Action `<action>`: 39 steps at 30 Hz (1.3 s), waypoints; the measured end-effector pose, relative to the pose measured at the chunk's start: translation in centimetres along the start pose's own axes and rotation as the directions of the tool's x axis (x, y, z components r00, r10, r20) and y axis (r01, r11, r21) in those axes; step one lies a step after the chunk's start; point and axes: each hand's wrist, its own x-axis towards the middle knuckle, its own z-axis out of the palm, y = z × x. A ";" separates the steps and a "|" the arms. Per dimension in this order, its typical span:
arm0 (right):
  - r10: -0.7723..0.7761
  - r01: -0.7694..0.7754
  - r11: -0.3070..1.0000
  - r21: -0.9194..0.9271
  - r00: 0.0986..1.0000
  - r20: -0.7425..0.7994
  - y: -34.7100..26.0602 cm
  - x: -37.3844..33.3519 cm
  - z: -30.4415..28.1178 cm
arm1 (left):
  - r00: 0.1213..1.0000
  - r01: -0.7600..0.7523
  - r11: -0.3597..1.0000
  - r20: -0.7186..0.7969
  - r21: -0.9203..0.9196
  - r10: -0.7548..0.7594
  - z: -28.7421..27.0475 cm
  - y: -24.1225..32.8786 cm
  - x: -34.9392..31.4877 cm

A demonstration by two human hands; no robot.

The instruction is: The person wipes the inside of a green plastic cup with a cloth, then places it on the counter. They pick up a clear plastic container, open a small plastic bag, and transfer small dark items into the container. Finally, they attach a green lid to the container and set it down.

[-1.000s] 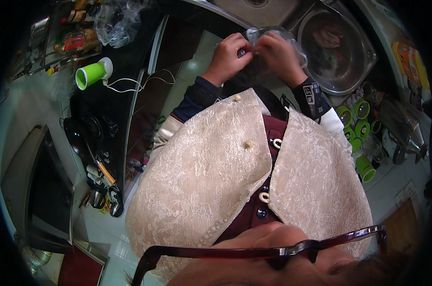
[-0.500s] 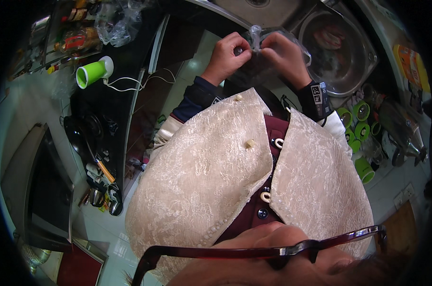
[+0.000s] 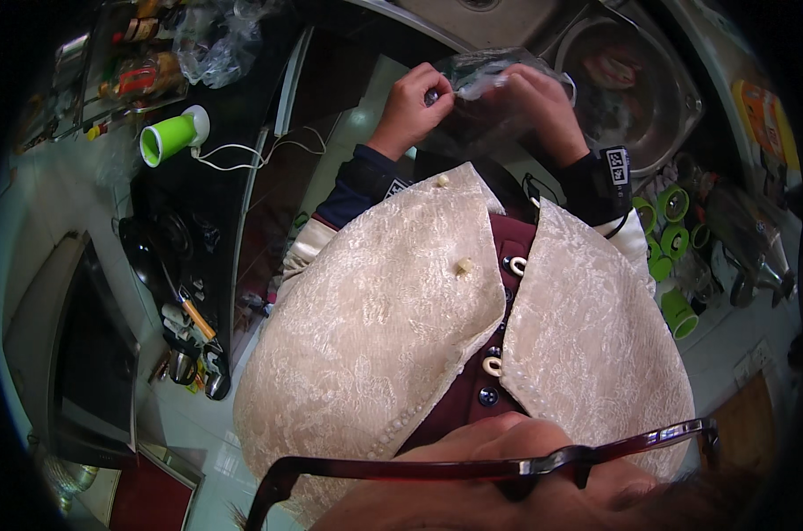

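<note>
A clear plastic bag [image 3: 486, 69] spreads between my hands in front of the sink's near edge. My left hand [image 3: 412, 108] pinches one edge of the bag between thumb and forefinger; a small dark object shows inside its curled fingers, too small to name. My right hand [image 3: 543, 111] is closed on the other side of the bag, its fingers bent over the plastic and partly hidden. Just beyond my right hand stands a round metal basin [image 3: 636, 124] with a red and white thing [image 3: 616, 69] lying in it.
On the left counter are a green and white cup-shaped device [image 3: 169, 137] with a white cord, a dark pan [image 3: 145, 257], bottles [image 3: 145, 75] and a crumpled plastic bag [image 3: 220, 44]. To the right stand several green-rimmed cups [image 3: 673, 203] and a yellow-orange package [image 3: 760, 124].
My hands have moved apart, the right one to the right. The gathered top of the plastic bag, upright between my fingers before, is now pulled out sideways.
</note>
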 end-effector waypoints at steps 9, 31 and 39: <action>-0.330 0.253 0.722 -0.644 0.944 0.001 1.3 0.8 1.2 | 0.999 -0.047 0.994 0.001 -0.103 0.047 -0.4 0.5 -0.6; -0.411 0.324 0.518 -0.791 0.906 0.102 1.3 1.3 1.9 | 0.987 -0.160 0.987 0.035 0.031 0.159 -0.6 -0.2 -0.4; -0.393 0.232 0.667 -0.708 0.917 -0.070 1.7 1.5 0.6 | 1.000 -0.010 0.999 -0.029 0.045 0.012 -1.0 -0.5 -0.8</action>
